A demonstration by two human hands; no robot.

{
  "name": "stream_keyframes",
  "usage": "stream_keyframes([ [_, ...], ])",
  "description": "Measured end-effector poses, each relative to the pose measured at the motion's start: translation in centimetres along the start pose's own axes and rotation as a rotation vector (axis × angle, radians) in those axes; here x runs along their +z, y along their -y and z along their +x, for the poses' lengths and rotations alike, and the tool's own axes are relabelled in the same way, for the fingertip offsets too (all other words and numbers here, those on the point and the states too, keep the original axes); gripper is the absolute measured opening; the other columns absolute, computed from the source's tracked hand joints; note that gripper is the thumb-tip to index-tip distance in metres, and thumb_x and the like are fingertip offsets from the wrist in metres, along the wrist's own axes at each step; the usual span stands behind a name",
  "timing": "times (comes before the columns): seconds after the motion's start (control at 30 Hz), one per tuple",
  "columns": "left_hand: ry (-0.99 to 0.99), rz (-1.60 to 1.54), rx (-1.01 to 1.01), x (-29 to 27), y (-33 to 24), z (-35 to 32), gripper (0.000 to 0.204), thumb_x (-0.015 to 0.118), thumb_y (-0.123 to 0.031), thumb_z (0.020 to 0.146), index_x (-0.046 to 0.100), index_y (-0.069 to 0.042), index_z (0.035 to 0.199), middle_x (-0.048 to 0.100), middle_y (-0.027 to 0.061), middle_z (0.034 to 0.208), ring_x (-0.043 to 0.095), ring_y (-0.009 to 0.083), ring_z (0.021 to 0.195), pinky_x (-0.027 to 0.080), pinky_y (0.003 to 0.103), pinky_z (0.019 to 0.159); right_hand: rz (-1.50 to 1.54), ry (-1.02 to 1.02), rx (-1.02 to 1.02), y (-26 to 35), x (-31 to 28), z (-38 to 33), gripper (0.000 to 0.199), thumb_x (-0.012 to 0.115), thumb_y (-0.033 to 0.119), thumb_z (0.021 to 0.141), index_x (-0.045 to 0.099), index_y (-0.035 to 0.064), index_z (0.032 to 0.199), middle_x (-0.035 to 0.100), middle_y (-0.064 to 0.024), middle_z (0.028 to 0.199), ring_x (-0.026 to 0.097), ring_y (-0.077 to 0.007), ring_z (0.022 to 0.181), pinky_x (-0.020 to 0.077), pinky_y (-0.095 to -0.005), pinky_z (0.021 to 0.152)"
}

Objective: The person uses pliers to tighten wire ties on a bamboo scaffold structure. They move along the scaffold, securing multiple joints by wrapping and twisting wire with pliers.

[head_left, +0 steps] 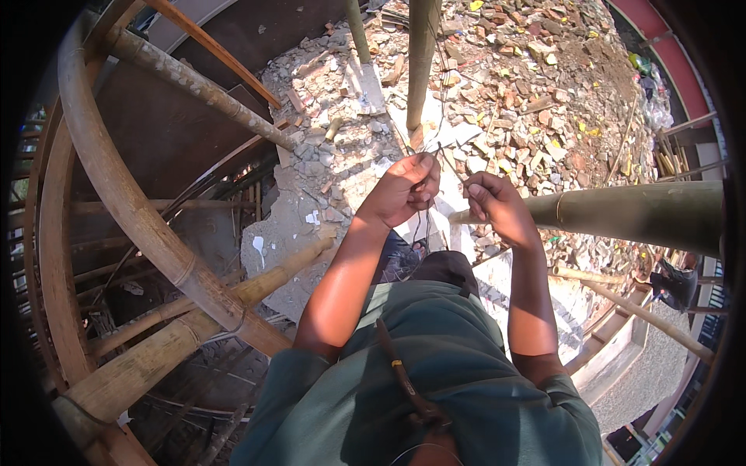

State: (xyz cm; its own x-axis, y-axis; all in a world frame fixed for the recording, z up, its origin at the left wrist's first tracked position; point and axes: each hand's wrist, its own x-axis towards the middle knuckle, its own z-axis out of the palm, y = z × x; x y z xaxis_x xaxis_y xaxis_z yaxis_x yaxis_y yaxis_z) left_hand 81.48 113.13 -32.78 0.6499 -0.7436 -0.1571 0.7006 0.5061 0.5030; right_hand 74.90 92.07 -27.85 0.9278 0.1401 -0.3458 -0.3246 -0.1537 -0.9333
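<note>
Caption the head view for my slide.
Left hand and right hand pinch thin dark wire beside green bamboo pole above brick rubble.

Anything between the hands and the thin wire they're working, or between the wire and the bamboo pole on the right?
Nothing visible. The left hand and right hand both pinch the thin wire directly, and the right hand sits against the end of the horizontal bamboo pole. The rubble lies far below.

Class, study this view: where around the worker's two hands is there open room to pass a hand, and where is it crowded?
Open gaps: between the left hand and the curved bamboo pole, and below the horizontal bamboo pole. Crowded: between left hand and right hand, where thin wire runs, and by the upright pole. The rubble below is littered.
</note>
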Motion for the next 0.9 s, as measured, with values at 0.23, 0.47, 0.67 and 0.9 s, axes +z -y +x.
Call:
stream_keyframes([
  [0.23,-0.042,0.17,-0.036,2.1,-3.5,3.9,0.02,0.053,-0.026,0.104,0.057,-0.008,0.096,0.044,-0.0019,0.061,0.031,0.0046,0.048,0.022,0.021,0.042,0.071,-0.194,-0.087,1.9,2.4,1.0,0.026,0.055,0.025,0.102,0.059,-0.0007,0.1,0.059,-0.0029,0.074,0.055,-0.0125,0.066,0.0465,-0.0283,0.067],
  [0.47,-0.003,0.254,-0.025,3.7,-6.7,5.0,0.018,0.055,-0.025,0.103,0.057,-0.008,0.097,0.045,-0.0036,0.07,0.038,0.005,0.059,0.028,0.02,0.047,-0.334,-0.453,-0.107,6.4,4.3,2.2,0.021,0.056,0.023,0.101,0.062,0.0028,0.101,0.062,-0.0037,0.075,0.056,-0.0084,0.07,0.0458,-0.028,0.065],
  [0.67,-0.224,0.707,0.247,2.5,-6.5,6.7,0.018,0.062,-0.024,0.1,0.062,-0.005,0.1,0.057,-0.003,0.079,0.048,0.003,0.067,0.038,0.02,0.056,-0.036,-0.334,-0.054,8.5,5.1,1.4,0.024,0.052,0.023,0.101,0.061,0.0031,0.093,0.05,0.0026,0.063,0.044,-0.0068,0.058,0.0396,-0.0261,0.057],
  [0.9,-0.143,1.117,0.451,1.3,-7.8,5.8,0.021,0.057,-0.018,0.101,0.066,-0.001,0.11,0.058,0.0001,0.071,0.047,0.0038,0.063,0.037,0.021,0.056,0.43,-0.147,-0.048,7.6,3.5,0.6,0.024,0.05,0.021,0.101,0.061,0.0013,0.097,0.045,0.0038,0.061,0.043,-0.0079,0.056,0.0406,-0.0277,0.058],
])
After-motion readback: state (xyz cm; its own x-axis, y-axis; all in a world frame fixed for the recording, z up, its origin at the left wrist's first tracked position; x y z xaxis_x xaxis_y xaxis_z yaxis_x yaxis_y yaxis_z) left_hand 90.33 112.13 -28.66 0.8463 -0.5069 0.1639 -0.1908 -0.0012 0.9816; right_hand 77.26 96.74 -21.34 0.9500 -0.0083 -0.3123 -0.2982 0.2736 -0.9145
